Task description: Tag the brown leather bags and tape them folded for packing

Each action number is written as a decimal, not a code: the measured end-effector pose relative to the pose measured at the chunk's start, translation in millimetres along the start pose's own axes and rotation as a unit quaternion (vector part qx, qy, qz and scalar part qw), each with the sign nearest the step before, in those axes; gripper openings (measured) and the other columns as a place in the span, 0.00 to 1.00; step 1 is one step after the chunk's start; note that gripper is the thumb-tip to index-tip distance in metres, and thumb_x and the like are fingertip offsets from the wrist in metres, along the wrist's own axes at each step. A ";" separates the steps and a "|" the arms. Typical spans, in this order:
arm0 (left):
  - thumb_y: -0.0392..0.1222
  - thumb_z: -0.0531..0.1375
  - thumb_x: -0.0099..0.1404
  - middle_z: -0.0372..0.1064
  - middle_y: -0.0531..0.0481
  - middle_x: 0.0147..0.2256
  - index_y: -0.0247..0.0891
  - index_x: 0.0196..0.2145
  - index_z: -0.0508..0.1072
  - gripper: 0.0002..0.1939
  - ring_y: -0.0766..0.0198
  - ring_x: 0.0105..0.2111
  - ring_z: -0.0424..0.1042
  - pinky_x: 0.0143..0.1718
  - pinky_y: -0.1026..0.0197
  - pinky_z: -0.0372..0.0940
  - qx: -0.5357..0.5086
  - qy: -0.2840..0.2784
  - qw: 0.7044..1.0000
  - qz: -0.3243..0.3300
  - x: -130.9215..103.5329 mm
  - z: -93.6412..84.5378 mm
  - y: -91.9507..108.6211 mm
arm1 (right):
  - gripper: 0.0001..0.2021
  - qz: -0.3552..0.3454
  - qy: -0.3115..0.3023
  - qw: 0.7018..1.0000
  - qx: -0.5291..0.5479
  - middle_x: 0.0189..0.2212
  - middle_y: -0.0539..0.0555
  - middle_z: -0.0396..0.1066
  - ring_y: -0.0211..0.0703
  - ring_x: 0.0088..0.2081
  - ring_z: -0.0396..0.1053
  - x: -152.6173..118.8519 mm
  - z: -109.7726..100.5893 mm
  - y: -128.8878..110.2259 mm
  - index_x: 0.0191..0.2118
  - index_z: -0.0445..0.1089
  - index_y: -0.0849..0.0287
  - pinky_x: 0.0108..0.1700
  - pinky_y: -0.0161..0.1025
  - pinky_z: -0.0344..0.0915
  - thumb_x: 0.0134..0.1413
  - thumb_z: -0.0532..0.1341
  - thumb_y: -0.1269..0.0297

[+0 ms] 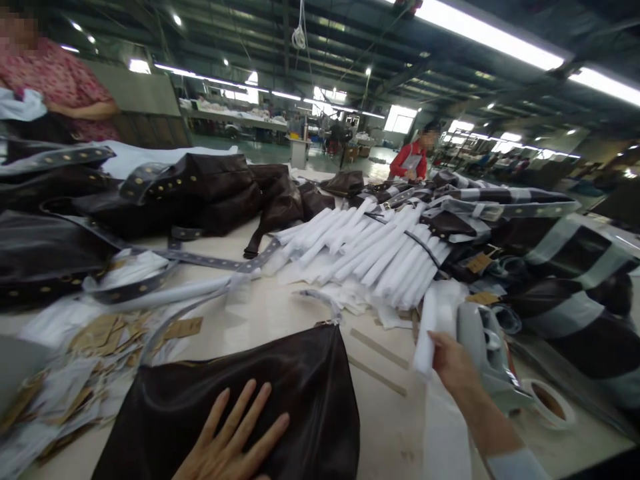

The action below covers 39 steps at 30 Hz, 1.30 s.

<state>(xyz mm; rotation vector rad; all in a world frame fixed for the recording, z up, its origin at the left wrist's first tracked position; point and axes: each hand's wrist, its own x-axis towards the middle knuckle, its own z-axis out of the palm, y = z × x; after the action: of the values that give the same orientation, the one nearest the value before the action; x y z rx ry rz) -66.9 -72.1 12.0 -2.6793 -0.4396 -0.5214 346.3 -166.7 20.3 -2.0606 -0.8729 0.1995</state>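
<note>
Left hand [235, 433] spread flat on dark bag [313, 373], lower centre of my feed — right hand [453, 360] pinching white roll [425, 343], right of centre. Roll pickup, I judge — next move calls for secure grip, bag steady.

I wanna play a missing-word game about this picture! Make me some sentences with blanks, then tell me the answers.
1. The left hand lies on the smooth, dark brown, leather-look bag with its fingers ____.
2. The right hand holds a tube-shaped, paper-like roll coloured ____.
3. In the picture, the heap of brown, card-like tags is to the ____ of that bag.
4. The far-off person right of the picture's middle wears ____ sleeves.

Answers: spread; white; left; red.
</note>
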 end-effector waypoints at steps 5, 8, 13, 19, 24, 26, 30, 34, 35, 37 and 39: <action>0.51 0.58 0.62 0.50 0.42 0.62 0.49 0.63 0.50 0.35 0.46 0.62 0.47 0.61 0.43 0.31 -0.023 -0.066 0.997 -0.018 1.0 -11.5 3.1 | 0.15 0.171 -0.141 0.902 0.370 0.36 0.59 0.76 0.55 0.40 0.74 -85.4 7.5 -6.1 0.39 0.68 0.58 0.43 0.58 0.72 0.53 0.53 0.53; 0.52 0.57 0.63 0.47 0.40 0.63 0.50 0.64 0.47 0.36 0.45 0.63 0.45 0.60 0.42 0.36 -0.062 -0.101 0.992 -0.042 1.9 -15.4 5.3 | 0.07 0.287 -0.095 0.858 0.416 0.26 0.53 0.75 0.50 0.33 0.75 -93.7 27.9 -13.5 0.31 0.67 0.55 0.41 0.55 0.74 0.50 0.60 0.58; 0.56 0.49 0.68 0.43 0.40 0.64 0.52 0.64 0.47 0.29 0.45 0.64 0.41 0.60 0.40 0.41 -0.134 -0.150 0.977 -0.070 0.0 -16.6 6.9 | 0.11 0.349 -0.088 0.819 0.447 0.31 0.53 0.74 0.44 0.36 0.74 -108.6 32.1 -34.2 0.32 0.69 0.56 0.38 0.41 0.75 0.48 0.64 0.54; 0.56 0.46 0.69 0.44 0.39 0.64 0.50 0.63 0.50 0.26 0.44 0.64 0.41 0.60 0.38 0.39 -0.176 -0.170 0.966 -0.083 3.1 -18.9 5.9 | 0.22 0.450 -0.159 0.765 0.432 0.24 0.46 0.69 0.28 0.20 0.63 -192.5 13.7 -64.2 0.38 0.73 0.60 0.17 0.22 0.63 0.34 0.74 0.57; 0.55 0.44 0.70 0.44 0.39 0.64 0.50 0.62 0.51 0.25 0.45 0.64 0.41 0.60 0.38 0.40 -0.207 -0.196 0.955 -0.087 9.6 -23.8 1.2 | 0.21 0.486 -0.248 0.717 0.434 0.18 0.45 0.68 0.32 0.19 0.64 -239.2 58.2 -99.7 0.24 0.69 0.61 0.16 0.26 0.62 0.20 0.77 0.62; 0.55 0.44 0.70 0.44 0.38 0.63 0.49 0.62 0.51 0.25 0.44 0.64 0.42 0.60 0.37 0.41 -0.212 -0.207 0.951 -0.086 12.2 -25.0 -1.3 | 0.21 0.486 -0.291 0.708 0.421 0.20 0.47 0.70 0.35 0.20 0.67 -243.2 79.4 -114.8 0.24 0.70 0.62 0.18 0.27 0.64 0.18 0.77 0.64; 0.54 0.45 0.70 0.47 0.37 0.62 0.48 0.61 0.56 0.24 0.44 0.63 0.46 0.59 0.38 0.44 -0.199 -0.191 0.957 -0.087 12.6 -26.1 -2.8 | 0.19 0.487 -0.308 0.704 0.414 0.21 0.50 0.73 0.38 0.23 0.71 -239.4 107.7 -126.6 0.22 0.71 0.62 0.22 0.28 0.68 0.14 0.76 0.69; 0.58 0.46 0.68 0.54 0.37 0.60 0.37 0.58 0.61 0.29 0.48 0.61 0.51 0.59 0.46 0.48 -0.181 -0.147 0.972 -0.021 4.2 -34.1 6.8 | 0.14 0.480 -0.339 0.710 0.387 0.23 0.49 0.75 0.39 0.23 0.71 -235.6 116.5 -114.1 0.22 0.73 0.59 0.23 0.30 0.69 0.21 0.74 0.70; 0.59 0.46 0.68 0.54 0.35 0.60 0.31 0.59 0.59 0.33 0.47 0.61 0.51 0.59 0.47 0.49 -0.175 -0.142 0.974 0.000 1.7 -37.7 10.6 | 0.13 0.474 -0.353 0.707 0.387 0.25 0.50 0.76 0.40 0.24 0.71 -235.2 117.2 -110.3 0.23 0.74 0.58 0.24 0.31 0.70 0.23 0.73 0.70; 0.60 0.47 0.67 0.51 0.31 0.60 0.21 0.59 0.55 0.38 0.46 0.61 0.50 0.59 0.46 0.49 -0.154 -0.143 0.978 0.018 -2.4 -45.0 17.9 | 0.12 0.460 -0.378 0.698 0.398 0.28 0.49 0.76 0.40 0.27 0.72 -233.9 118.1 -104.8 0.25 0.75 0.56 0.27 0.32 0.70 0.25 0.73 0.69; 0.56 0.48 0.67 0.49 0.31 0.61 0.20 0.60 0.52 0.36 0.45 0.61 0.49 0.59 0.45 0.48 -0.133 -0.156 0.979 0.012 -4.9 -50.3 23.1 | 0.13 0.455 -0.395 0.691 0.399 0.29 0.49 0.77 0.41 0.29 0.72 -231.5 118.3 -102.4 0.25 0.76 0.55 0.30 0.33 0.71 0.25 0.73 0.68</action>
<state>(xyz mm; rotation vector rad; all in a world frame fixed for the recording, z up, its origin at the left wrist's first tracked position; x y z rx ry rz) -77.6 -114.4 46.4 -3.0350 -0.4491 -0.1589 70.9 -199.9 -12.6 -1.2985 -0.0125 1.7736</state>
